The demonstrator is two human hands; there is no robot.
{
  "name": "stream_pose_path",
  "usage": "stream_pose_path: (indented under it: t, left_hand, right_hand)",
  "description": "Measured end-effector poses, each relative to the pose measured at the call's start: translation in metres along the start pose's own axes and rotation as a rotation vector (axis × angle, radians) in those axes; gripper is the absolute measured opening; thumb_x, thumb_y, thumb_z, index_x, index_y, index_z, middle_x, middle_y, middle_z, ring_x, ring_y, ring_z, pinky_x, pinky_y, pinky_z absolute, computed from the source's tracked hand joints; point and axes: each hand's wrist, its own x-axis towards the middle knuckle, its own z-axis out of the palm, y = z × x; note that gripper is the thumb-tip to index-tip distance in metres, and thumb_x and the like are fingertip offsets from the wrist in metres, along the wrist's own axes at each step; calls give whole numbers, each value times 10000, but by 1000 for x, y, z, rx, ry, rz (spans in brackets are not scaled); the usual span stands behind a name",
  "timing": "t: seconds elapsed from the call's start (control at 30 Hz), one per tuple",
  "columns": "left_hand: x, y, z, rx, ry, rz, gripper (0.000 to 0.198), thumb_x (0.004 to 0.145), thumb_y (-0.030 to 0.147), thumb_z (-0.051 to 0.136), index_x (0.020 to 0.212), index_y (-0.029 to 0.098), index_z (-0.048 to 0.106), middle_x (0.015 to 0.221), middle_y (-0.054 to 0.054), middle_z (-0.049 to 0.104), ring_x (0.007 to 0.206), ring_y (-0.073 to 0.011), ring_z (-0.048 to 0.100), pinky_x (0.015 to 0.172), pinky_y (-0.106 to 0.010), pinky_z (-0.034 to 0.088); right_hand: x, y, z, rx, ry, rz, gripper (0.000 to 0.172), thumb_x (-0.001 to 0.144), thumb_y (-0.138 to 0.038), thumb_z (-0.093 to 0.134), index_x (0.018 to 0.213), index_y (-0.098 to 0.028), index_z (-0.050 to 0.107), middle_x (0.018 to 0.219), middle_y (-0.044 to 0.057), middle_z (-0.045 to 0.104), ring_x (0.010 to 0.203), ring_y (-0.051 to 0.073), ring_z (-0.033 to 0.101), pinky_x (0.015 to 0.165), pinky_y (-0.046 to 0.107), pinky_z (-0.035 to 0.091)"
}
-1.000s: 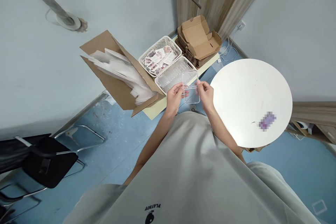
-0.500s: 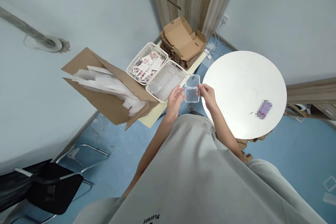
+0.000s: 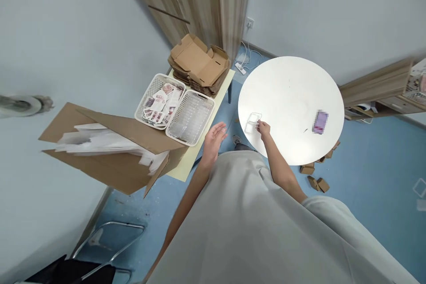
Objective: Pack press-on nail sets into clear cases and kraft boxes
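A small clear plastic case (image 3: 251, 125), its hinged lid folded back, is pinched at its right side by my right hand (image 3: 264, 129). It shows over the left edge of the round white table (image 3: 289, 93); whether it rests on the top I cannot tell. My left hand (image 3: 213, 141) holds nothing, its fingers stretched out, near a white basket (image 3: 203, 128) of clear plastic cases (image 3: 189, 117). Beside that basket stands another white basket (image 3: 141, 97) with printed cards (image 3: 159, 101) heaped in it.
Flattened brown boxes (image 3: 198, 60) are stacked behind the baskets on a pale yellow table (image 3: 181, 171). A carton (image 3: 123, 131) with white sheets (image 3: 100, 144) is at its left. A blurred purple object (image 3: 320, 122) lies on the round table. Small brown boxes (image 3: 317, 183) and a metal-framed chair (image 3: 113, 257) are below.
My right hand has carried the clear case rightward over the round table. My left hand has come away from the case and opened. The view has shifted to the right.
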Motion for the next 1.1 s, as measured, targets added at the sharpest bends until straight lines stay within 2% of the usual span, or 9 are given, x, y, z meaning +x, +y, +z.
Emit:
stream_pose_path:
  t: [0.13, 0.33, 0.47, 0.57, 0.73, 0.9, 1.1]
  left_hand:
    - [3, -3, 4, 26, -35, 1, 474, 908, 485, 850, 1299, 247, 725, 1498, -162, 723, 1383, -304, 713, 1157, -497, 606]
    - [2, -5, 4, 20, -55, 0, 507, 884, 507, 865, 1299, 244, 737, 1483, -163, 737, 1378, -305, 712, 1159, -503, 595]
    - [-3, -4, -4, -35, -19, 9, 501, 875, 489, 865, 1288, 233, 743, 1493, -166, 727, 1375, -298, 710, 1154, -481, 592]
    - [-7, -4, -14, -86, 24, 33, 490, 874, 476, 863, 1281, 230, 744, 1480, -164, 732, 1366, -295, 712, 1141, -469, 594]
    - [-20, -4, -35, -162, 112, 92, 435, 882, 457, 853, 1247, 237, 761, 1434, -145, 763, 1325, -280, 728, 1114, -450, 598]
    - [-33, -5, -61, -237, 180, 145, 370, 893, 407, 836, 1222, 250, 776, 1407, -124, 781, 1336, -273, 718, 1095, -429, 596]
    - [-39, -6, -82, -289, 204, 168, 347, 918, 373, 817, 1236, 243, 767, 1398, -121, 780, 1332, -277, 719, 1125, -448, 578]
  right_hand:
    - [13, 8, -9, -4, 50, 18, 275, 918, -335, 812, 732, -216, 649, 689, -21, 634, 684, 126, 587, 674, 244, 536]
    - [16, 5, -22, -5, 68, -4, 40, 865, -232, 738, 861, -205, 710, 850, 16, 729, 784, 141, 660, 758, 255, 569]
    - [5, -4, -24, -19, 50, -52, 109, 850, -276, 749, 930, -207, 721, 1021, 57, 783, 891, 160, 720, 817, 267, 595]
    - [-6, -16, -14, -48, -10, -88, 153, 872, -311, 745, 982, -207, 727, 1110, 78, 800, 942, 168, 760, 851, 269, 609]
    - [-28, -43, 29, -75, -184, -173, 198, 901, -350, 759, 1043, -213, 736, 1196, 114, 820, 1040, 200, 793, 904, 287, 616]
    - [-58, -65, 93, -136, -381, -337, 261, 919, -441, 774, 1071, -231, 751, 1239, 123, 827, 1110, 233, 796, 927, 323, 620]
    - [-102, -78, 174, -272, -627, -470, 343, 885, -494, 843, 1089, -226, 780, 1165, 94, 826, 1060, 220, 782, 930, 345, 597]
